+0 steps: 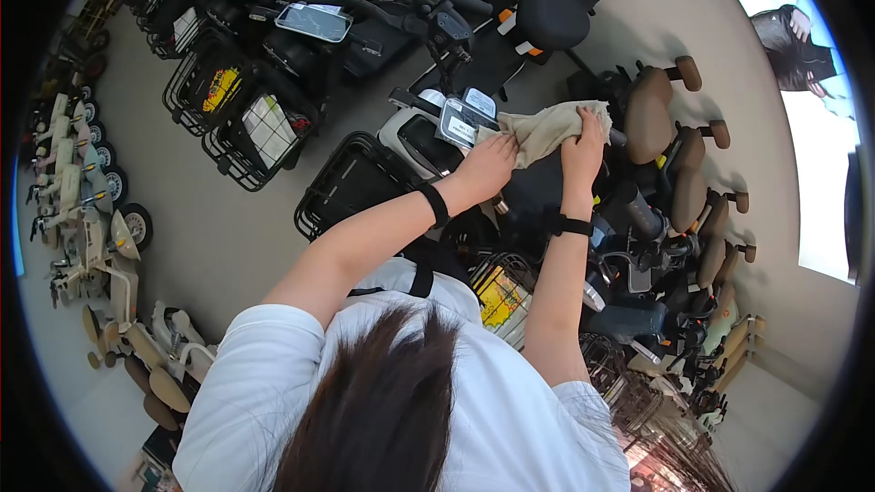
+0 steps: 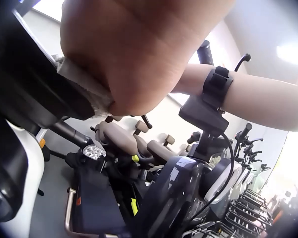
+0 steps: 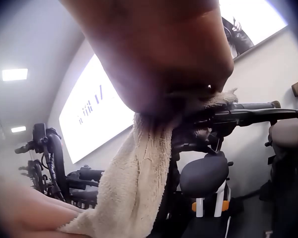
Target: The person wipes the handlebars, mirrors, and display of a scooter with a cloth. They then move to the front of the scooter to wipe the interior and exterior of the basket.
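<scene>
A beige terry cloth (image 1: pixel 547 130) stretches between both hands over the handlebar area of an electric bike. My left hand (image 1: pixel 488 169) holds its near end beside the bike's display (image 1: pixel 458 124), which carries a white label. In the left wrist view that hand (image 2: pixel 139 49) presses a bit of the cloth (image 2: pixel 82 82) against a dark part. The right hand (image 1: pixel 583 148) grips the other end by the handlebar. From there, in the right wrist view, the cloth (image 3: pixel 131 183) hangs down beside a brake lever (image 3: pixel 263 115); the right fingers are largely in shadow.
A black wire basket (image 1: pixel 351 184) sits at the bike's front. More bikes with baskets (image 1: pixel 260 137) and displays (image 1: pixel 313 22) stand close at the left. Brown saddles (image 1: pixel 649 116) line the right side. Pale bikes (image 1: pixel 114 255) stand along the far left wall.
</scene>
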`<state>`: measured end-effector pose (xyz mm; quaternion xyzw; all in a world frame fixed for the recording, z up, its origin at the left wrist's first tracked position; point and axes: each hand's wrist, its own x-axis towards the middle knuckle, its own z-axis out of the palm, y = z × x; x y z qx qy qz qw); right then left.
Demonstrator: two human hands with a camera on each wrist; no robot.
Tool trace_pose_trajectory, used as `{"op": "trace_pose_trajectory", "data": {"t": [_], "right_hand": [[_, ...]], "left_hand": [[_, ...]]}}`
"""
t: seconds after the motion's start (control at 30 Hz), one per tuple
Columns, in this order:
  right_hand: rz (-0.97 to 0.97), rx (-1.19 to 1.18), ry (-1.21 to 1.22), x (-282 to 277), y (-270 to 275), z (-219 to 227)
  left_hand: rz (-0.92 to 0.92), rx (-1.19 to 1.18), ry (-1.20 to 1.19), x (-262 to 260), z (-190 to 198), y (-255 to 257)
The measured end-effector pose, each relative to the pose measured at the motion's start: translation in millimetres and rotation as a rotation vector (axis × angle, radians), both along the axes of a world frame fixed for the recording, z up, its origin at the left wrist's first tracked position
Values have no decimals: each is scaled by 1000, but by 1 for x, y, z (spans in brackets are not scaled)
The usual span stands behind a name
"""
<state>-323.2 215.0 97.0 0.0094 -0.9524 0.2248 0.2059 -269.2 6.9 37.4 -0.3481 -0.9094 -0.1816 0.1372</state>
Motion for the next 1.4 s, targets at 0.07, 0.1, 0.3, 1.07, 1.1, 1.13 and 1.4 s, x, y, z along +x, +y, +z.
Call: {"op": "trace_pose_trajectory", "data": {"t": [0.07, 0.1, 0.3, 1.07, 1.1, 1.13, 1.4], "right_hand": [[-29, 62, -2, -4, -7, -1], [-62, 124, -4, -5, -11, -3], [-63, 448, 25, -17, -50, -17], [290, 341, -138, -6, -84, -38], [295, 308, -86, -6, -85, -35], [296, 303, -84, -6, -85, -32], [27, -148, -7, -7, -44, 39]], "left_hand": [[30, -20, -14, -1, 5, -12], [73, -44, -8, -2, 7, -18], [209, -93, 55, -11, 17, -61], [227, 22, 5, -15, 16, -86], [222, -14, 19, -17, 18, -85], [223, -20, 21, -20, 18, -84], [37, 114, -179, -32, 11, -51]]}}
